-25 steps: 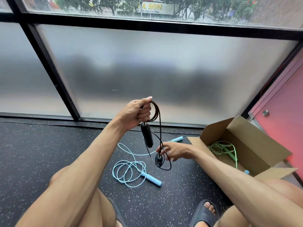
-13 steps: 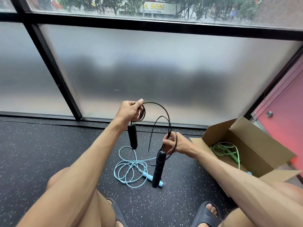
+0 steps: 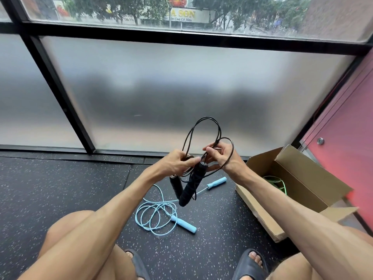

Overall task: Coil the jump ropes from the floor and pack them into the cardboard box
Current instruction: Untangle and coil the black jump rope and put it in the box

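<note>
The black jump rope is held in the air between both hands. Its coiled cord is gripped by the left hand; one loop is pinched by the right hand. The blue jump rope is left on the floor, near the cardboard box.

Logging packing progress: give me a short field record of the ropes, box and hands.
black rope: looped, held off the floor
left hand: grips the loops
right hand: pinches the cord
blue rope: loosely coiled on the floor
box: open, at right
green rope: in the box
</note>
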`<state>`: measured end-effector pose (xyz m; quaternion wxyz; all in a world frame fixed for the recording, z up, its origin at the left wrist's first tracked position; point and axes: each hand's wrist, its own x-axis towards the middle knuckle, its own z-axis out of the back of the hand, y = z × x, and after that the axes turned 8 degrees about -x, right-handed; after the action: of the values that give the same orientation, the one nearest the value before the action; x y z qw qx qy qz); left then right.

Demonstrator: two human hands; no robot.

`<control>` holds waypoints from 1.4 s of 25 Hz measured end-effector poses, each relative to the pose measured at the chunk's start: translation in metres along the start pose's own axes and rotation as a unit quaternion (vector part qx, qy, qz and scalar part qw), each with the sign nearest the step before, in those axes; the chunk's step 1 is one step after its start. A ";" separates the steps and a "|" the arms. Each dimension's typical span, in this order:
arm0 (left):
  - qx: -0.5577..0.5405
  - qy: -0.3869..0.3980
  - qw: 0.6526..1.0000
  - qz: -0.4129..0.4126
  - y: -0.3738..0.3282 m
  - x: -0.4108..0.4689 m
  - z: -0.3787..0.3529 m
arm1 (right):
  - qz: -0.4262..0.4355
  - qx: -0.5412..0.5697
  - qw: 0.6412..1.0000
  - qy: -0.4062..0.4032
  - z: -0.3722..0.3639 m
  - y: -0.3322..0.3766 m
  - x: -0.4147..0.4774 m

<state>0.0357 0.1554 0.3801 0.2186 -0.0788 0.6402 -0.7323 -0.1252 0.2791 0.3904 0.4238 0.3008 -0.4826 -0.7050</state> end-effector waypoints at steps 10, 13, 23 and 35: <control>-0.012 0.011 1.000 -0.022 0.003 0.004 -0.018 | -0.062 0.094 0.994 -0.002 0.003 -0.008 -0.009; 0.019 -0.001 0.999 -0.030 0.002 0.006 -0.021 | -0.082 0.122 0.989 0.001 0.001 -0.007 -0.010; -0.031 -0.033 0.999 -0.017 0.005 0.009 -0.022 | -0.150 0.070 0.973 0.160 -0.004 -0.010 -0.021; 0.127 0.001 0.992 0.023 0.001 0.004 0.006 | 0.001 0.052 0.993 -0.103 0.008 0.003 -0.013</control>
<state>0.0344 0.1477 0.3794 0.2435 -0.0349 0.5435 -0.8026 -0.1254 0.2934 0.3959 0.3567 0.2474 -0.5597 -0.7059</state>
